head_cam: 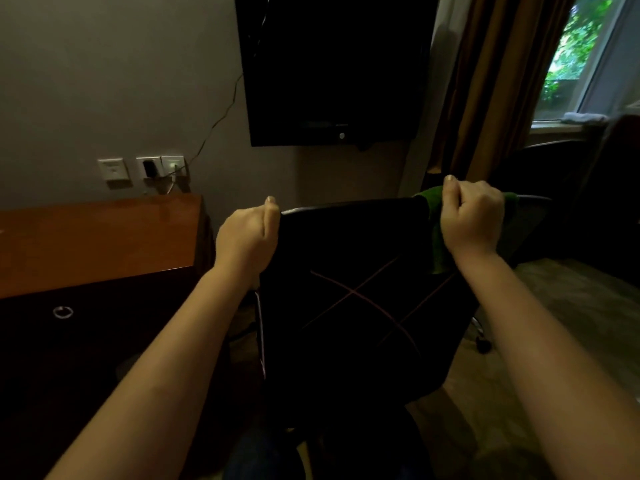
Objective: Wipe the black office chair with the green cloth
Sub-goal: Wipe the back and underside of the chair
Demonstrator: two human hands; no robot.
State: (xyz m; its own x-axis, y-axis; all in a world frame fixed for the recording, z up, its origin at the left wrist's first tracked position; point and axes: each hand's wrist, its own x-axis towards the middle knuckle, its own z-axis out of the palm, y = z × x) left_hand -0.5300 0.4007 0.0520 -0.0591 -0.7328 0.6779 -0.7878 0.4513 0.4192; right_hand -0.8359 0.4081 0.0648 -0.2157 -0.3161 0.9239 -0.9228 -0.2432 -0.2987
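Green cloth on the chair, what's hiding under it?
The green cloth drapes over the top edge of the backrest of the black office chair, and the right hand grips it there. The cloth and hand cover that stretch of the edge, so it cannot be seen.

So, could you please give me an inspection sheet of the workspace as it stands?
Surface: backrest of the black office chair, upright, seen from behind.
Job's things: green cloth draped over the backrest's top right corner.
Clutter: a pale item on the windowsill, too blurred to identify.
Hands: left hand grips the backrest's top edge; right hand grips the green cloth against it.
Cables: one cable runs from the television down towards the wall sockets.
Surroundings: wooden desk at left, curtain and window at right.
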